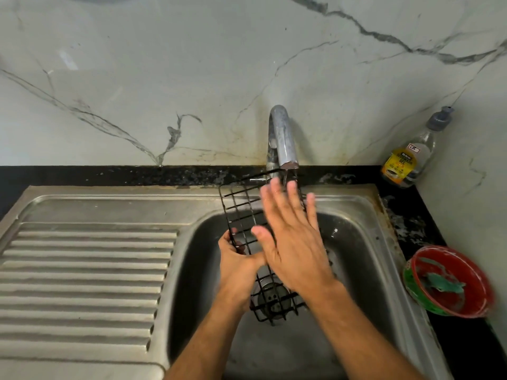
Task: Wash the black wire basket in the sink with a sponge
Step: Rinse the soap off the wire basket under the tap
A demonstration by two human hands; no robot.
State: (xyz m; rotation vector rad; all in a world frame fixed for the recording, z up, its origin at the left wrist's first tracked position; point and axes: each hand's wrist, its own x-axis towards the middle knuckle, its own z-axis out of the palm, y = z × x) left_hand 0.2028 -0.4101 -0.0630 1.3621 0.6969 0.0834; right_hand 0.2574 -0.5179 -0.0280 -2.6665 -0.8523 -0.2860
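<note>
The black wire basket point(239, 207) is held tilted over the steel sink point(354, 223), its far end under the tap point(282, 138), from which a thin stream of water runs. My left hand point(238, 264) grips the basket's left edge from below. My right hand point(290, 234) lies flat on the basket's grid with fingers straight and spread, fingertips in the water. A green sponge point(441, 282) lies in a red bowl point(477, 292) on the counter to the right, away from both hands.
A ribbed steel draining board point(82, 270) fills the left side. A dish-gel bottle point(411, 154) with a grey pump stands in the back right corner on the black counter point(411, 215). The sink's drain point(270, 294) shows under the basket. A marble wall rises behind.
</note>
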